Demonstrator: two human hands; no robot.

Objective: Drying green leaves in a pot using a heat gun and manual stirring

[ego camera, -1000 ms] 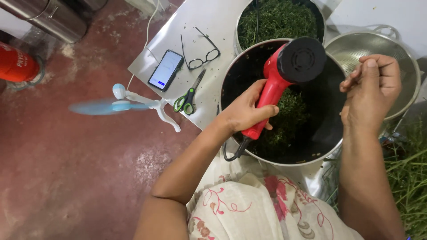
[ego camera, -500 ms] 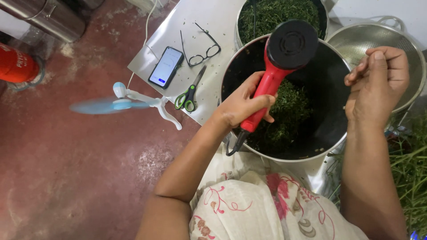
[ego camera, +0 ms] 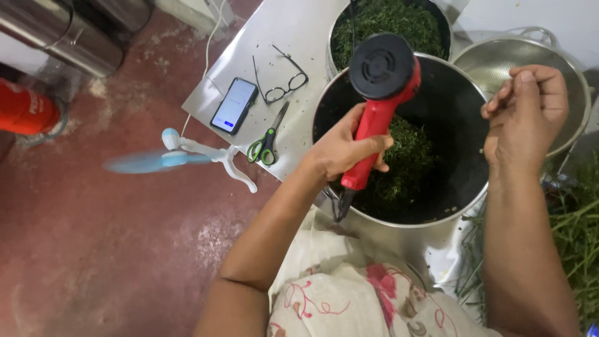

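Head view looks down on the left hand [ego camera: 340, 150], its fingers wrapped tight round the grip of a red handheld blower with a round black vented back [ego camera: 377, 93], aimed down into a big dark-lined steel pot [ego camera: 465, 118] where a heap of chopped green leaves [ego camera: 405, 159] lies on the bottom. The right hand [ego camera: 524, 115] hovers over the pot's far rim, fingers curled nearly closed with the tips pinched together; whether they hold a few leaf bits is too small to tell. Doing this well probably means keeping the nozzle centred above the heap and clear of the pot wall, with the cord kept out of the leaves. The blower's nozzle is hidden behind its own body, its cord drops out of sight past the near rim, and a second pot of greens [ego camera: 387, 25] and a steel colander [ego camera: 561, 75] are partly cut off or covered.
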